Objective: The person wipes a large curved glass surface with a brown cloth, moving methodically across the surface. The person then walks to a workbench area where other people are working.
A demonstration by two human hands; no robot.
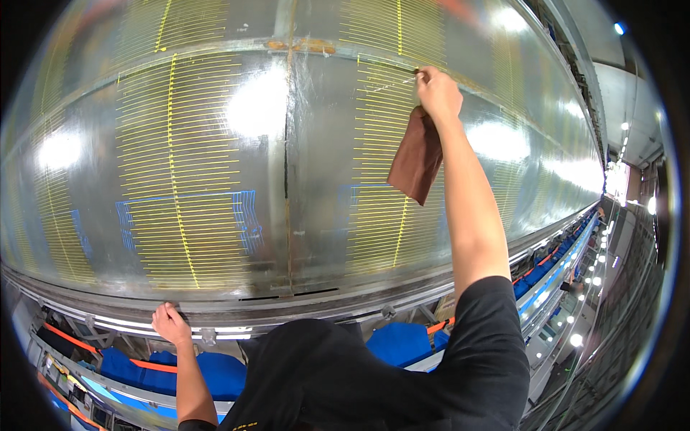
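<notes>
My right hand [439,93] reaches far across a shiny tabletop [316,172], its fingers closed. A flat reddish-brown piece of cloth or leather [417,156] hangs from beneath that hand, over the yellow lines. The fingertips are at the upper end of a yellow-lined panel [384,122], where a pale dashed streak [392,85] runs toward them. Whether they also pinch something small cannot be made out. My left hand [171,322] is curled at the table's near edge, by the metal rail; a dark bit shows beside its fingers, too small to name.
Rows of yellow ruled lines with blue marks [248,219] cover parts of the tabletop. Below the near rail [223,332] hang blue cloth pieces [399,343] and an orange strip [154,367]. A long aisle with lights [576,339] runs along the right.
</notes>
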